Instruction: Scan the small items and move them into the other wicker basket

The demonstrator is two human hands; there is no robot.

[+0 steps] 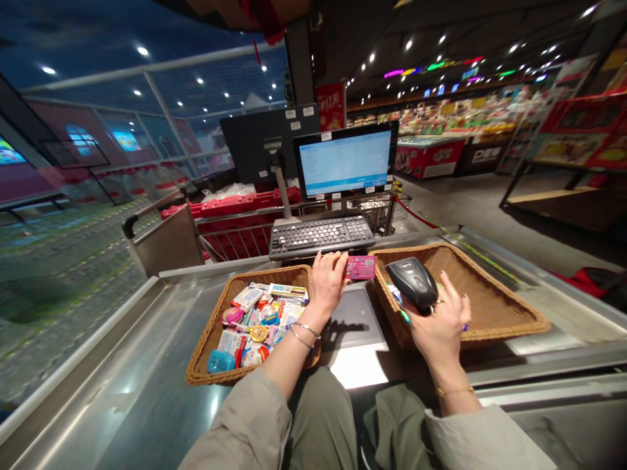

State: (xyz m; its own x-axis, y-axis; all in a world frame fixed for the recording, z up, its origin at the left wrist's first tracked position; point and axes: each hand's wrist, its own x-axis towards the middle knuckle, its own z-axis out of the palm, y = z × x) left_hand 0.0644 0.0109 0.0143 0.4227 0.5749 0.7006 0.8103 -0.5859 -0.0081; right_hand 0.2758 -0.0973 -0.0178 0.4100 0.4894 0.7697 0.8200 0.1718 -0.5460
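Note:
My left hand (pixel 327 279) pinches a small pink packet (pixel 360 267) and holds it up between the two wicker baskets, just below the keyboard (pixel 321 235). My right hand (pixel 438 323) is wrapped round the handle of a black barcode scanner (pixel 410 281), whose head faces the pink packet from the right. The left wicker basket (pixel 208 339) is full of several small colourful sweets and packets. The right wicker basket (pixel 494 294) lies under my right hand and looks almost bare.
A checkout monitor (pixel 345 161) with a lit screen stands behind the keyboard. A flat scanner plate (pixel 351 320) sits in the steel counter (pixel 132 391) between the baskets. A metal cart (pixel 240 232) with red crates stands behind. Shop shelves and freezers (pixel 431 153) fill the right background.

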